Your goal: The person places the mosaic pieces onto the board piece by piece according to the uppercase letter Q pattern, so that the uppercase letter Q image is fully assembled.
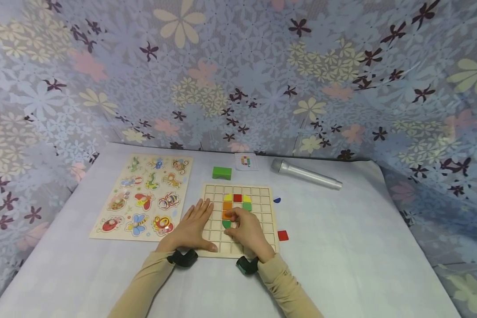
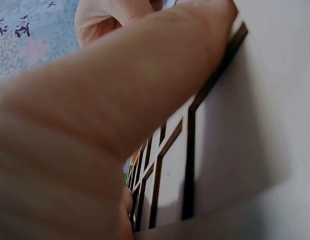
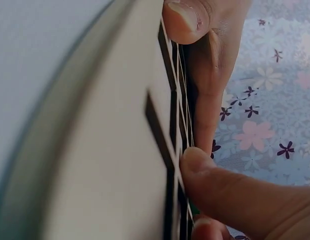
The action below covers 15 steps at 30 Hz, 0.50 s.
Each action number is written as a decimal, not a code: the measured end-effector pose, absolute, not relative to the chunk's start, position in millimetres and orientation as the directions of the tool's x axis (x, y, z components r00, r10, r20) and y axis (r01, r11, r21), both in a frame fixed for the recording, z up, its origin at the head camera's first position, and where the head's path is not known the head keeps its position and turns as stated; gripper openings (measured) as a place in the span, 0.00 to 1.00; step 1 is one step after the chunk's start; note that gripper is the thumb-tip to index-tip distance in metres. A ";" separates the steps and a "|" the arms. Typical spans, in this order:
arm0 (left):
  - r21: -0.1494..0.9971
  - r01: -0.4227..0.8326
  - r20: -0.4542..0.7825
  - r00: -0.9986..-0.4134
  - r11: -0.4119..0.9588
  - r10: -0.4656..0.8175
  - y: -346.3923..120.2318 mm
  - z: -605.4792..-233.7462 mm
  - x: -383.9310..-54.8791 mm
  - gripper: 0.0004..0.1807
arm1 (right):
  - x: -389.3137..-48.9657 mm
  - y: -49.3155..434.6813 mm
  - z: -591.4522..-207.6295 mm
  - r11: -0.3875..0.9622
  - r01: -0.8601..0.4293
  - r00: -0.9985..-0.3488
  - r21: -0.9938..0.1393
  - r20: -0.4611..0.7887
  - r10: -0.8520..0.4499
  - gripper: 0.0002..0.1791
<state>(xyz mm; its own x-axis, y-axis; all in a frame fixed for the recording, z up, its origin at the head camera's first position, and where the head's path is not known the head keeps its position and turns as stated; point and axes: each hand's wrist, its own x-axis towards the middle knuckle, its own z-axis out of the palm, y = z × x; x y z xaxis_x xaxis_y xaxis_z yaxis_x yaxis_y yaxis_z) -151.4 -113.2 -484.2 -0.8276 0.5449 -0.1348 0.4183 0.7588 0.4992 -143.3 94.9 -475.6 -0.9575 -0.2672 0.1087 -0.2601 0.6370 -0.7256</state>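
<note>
A wooden grid board (image 1: 264,221) lies on the table with colored flat pieces in its cells. Near its top sit a red square (image 1: 237,198) and yellow pieces (image 1: 247,198). An orange piece (image 1: 227,206) and a green square (image 1: 247,206) lie lower. My left hand (image 1: 192,225) rests spread on the board's left side, fingers extended. Over the middle bends my right hand (image 1: 246,229), thumb and fingertips on either side of a rounded green piece (image 1: 227,224). Whether they pinch it is unclear. In the right wrist view, the thumb (image 3: 197,162) touches the grid.
An insect puzzle board (image 1: 135,201) lies at the left. Behind the grid are a green block (image 1: 221,172), a pattern card (image 1: 246,162) and a silver microphone (image 1: 308,174). A red square (image 1: 283,235) and a blue piece (image 1: 277,200) lie just right of the board.
</note>
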 end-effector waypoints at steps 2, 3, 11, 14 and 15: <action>0.500 0.417 -0.137 -0.828 0.760 0.544 -113.2 -484.1 -151.4 0.69 | -143.7 95.0 -475.5 0.629 -0.252 -0.959 -0.735 0.104 -0.263 0.24; 0.500 0.415 -0.140 -0.827 0.760 0.544 -113.3 -484.1 -151.4 0.69 | -143.9 94.9 -475.6 0.627 -0.248 -0.960 -0.739 0.101 -0.260 0.24; 0.507 0.418 -0.132 -0.827 0.754 0.547 -114.6 -484.0 -151.2 0.69 | -143.7 94.6 -475.4 0.599 -0.218 -0.968 -0.771 0.095 -0.231 0.22; 0.504 0.423 -0.128 -0.825 0.753 0.550 -113.7 -485.1 -151.8 0.69 | -145.2 104.0 -471.6 0.565 -0.173 -0.978 -0.807 0.071 -0.198 0.22; 0.500 0.423 -0.132 -0.825 0.756 0.549 -113.3 -485.6 -152.0 0.70 | -146.5 109.9 -470.0 0.545 -0.151 -0.982 -0.824 0.062 -0.178 0.22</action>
